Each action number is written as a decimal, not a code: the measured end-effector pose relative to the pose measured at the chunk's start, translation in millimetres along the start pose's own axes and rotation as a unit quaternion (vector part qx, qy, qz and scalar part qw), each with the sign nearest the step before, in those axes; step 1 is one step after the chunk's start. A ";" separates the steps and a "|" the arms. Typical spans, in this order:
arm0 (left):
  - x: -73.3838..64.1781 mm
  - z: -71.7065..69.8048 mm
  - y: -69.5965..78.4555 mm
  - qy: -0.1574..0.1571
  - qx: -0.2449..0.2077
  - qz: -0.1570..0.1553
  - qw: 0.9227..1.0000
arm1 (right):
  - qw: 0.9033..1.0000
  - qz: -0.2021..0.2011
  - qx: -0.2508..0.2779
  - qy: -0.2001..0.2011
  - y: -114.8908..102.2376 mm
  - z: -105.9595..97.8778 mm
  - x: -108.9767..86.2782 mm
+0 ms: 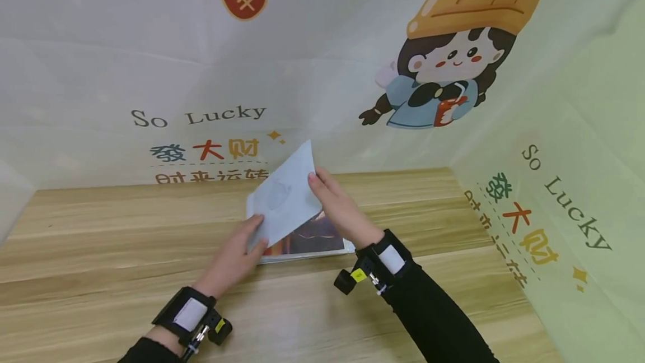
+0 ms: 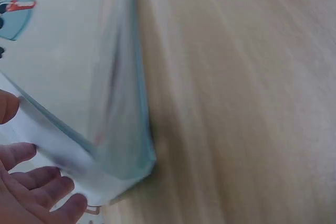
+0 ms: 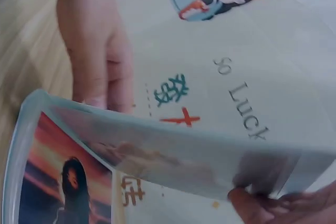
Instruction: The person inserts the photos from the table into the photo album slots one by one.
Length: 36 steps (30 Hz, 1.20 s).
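Note:
A thin photo album lies on the table, its pale blue-white page (image 1: 284, 198) raised at a slant in the head view. Below that page, a dark picture (image 1: 317, 235) in a clear sleeve shows. My left hand (image 1: 233, 255) holds the lower left of the page between thumb and fingers. At the right edge, my right hand (image 1: 347, 212) pinches the page, thumb in front and fingers partly hidden. In the right wrist view, the page stands up beside a sunset picture (image 3: 71, 182) with a dark figure. The raised plastic page (image 2: 123, 114) is blurred in the left wrist view.
The wood-grain table (image 1: 126, 228) spreads around the album. A printed cloth (image 1: 312, 83) with cartoon and lettering rises behind the table, and another printed panel (image 1: 569, 195) stands along the right side.

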<state>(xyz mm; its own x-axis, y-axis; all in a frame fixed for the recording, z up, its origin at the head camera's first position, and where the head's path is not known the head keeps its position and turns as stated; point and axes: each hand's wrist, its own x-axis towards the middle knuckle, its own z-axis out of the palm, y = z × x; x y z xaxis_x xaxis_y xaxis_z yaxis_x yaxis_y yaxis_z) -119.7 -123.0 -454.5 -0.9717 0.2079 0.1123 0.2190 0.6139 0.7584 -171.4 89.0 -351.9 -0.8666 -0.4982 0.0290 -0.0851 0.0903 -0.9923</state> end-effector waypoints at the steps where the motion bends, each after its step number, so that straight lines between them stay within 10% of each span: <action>1: 0.5 2.5 -1.6 0.000 0.016 -0.001 1.000 | 1.000 0.014 0.004 0.014 0.8 -3.6 -1.0; 12: 1.5 11.4 -16.1 -0.020 0.081 -0.051 0.995 | 0.968 0.135 -0.140 0.161 42.8 -28.5 -3.7; 24: 6.3 15.8 -17.7 -0.025 0.094 -0.061 0.993 | 0.930 0.190 -0.286 0.132 105.2 -42.8 -6.0; 32: 5.0 16.9 -15.7 -0.020 0.115 -0.046 0.992 | 0.860 0.232 -0.441 0.113 123.1 -37.6 -6.2; 36: 4.5 16.9 -16.1 -0.015 0.108 -0.041 0.993 | 0.856 0.231 -0.450 0.112 122.6 -35.7 -4.2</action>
<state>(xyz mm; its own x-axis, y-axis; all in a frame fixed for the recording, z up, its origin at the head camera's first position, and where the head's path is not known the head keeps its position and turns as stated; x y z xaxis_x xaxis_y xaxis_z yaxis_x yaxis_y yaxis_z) -126.1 -119.1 -477.1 -0.9846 0.1710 0.0354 0.1570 0.7782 0.6081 -195.8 133.0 -469.4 -0.9740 -0.0616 -0.2181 0.0350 0.9099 -0.4133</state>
